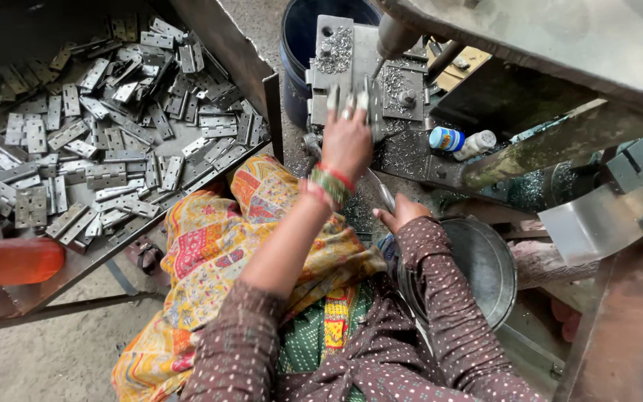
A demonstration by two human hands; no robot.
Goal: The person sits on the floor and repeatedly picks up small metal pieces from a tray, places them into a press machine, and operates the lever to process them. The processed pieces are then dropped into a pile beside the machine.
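Note:
My left hand [347,141] reaches forward to the drill press table [351,52] and grips a metal hinge [355,100] held against the fixture under the spindle [394,37]. Bangles circle that wrist. My right hand [403,214] rests lower, closed around a thin metal lever handle [381,190] that slants up toward the machine. Metal shavings [336,52] lie on the fixture plate.
A large tray [187,152] on the left holds several loose steel hinges. An orange bottle [10,260] lies at its near corner. A steel bowl [485,268] sits by my right knee. A small plastic bottle [461,141] lies on the machine base. A blue drum [299,45] stands behind.

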